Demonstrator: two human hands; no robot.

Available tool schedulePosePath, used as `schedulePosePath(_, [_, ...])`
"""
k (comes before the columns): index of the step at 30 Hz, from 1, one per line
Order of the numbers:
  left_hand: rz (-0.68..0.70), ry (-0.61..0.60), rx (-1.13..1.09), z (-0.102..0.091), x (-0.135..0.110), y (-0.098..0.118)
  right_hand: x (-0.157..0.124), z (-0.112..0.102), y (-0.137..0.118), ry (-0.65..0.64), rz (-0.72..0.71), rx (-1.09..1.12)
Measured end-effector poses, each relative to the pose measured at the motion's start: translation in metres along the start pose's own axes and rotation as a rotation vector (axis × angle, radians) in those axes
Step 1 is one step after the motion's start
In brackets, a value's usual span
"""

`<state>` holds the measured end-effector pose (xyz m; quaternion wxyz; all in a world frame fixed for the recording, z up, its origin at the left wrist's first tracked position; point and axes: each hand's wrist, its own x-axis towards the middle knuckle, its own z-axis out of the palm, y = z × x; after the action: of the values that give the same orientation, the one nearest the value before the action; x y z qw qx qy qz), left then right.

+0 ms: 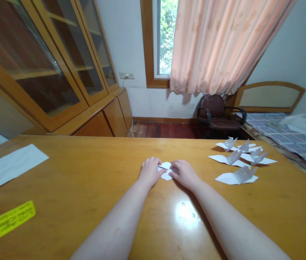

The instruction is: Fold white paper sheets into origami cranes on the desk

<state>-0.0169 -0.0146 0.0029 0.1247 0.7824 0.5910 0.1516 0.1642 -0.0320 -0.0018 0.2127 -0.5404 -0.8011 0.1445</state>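
A small folded piece of white paper (166, 176) lies on the wooden table (93, 187), between my two hands. My left hand (150, 172) grips its left edge, thumb and fingers closed on the paper. On the opposite side, my right hand (184, 173) has its fingers bent and pinched at the right edge. A crease line runs across the paper's middle. Parts of its left and right sides are hidden under my fingertips. To the right stand several folded white paper cranes (238, 176) with spread wings, the nearest apart from my right hand.
White paper sheets (9, 168) lie at the table's left, with a yellow label (8, 222) bearing writing nearer me. Beyond the far edge are a glass-door cabinet (88, 97), a brown armchair (215, 112) and a bed (269, 124) at right.
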Motion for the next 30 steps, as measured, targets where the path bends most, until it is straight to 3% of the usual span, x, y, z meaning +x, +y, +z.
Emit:
schedulePosePath(12, [0.015,-0.054,-0.091,0.000,0.000,0.000,0.000,0.004,0.002,0.012,0.090,0.080])
schedulePosePath(22, [0.065,-0.062,0.021,-0.008,-0.003,0.008,0.001,0.000,0.000,-0.021,0.099,0.020])
schedulePosePath(30, [0.086,-0.101,-0.062,-0.010,-0.005,0.010,0.001,-0.002,-0.002,-0.069,0.211,0.077])
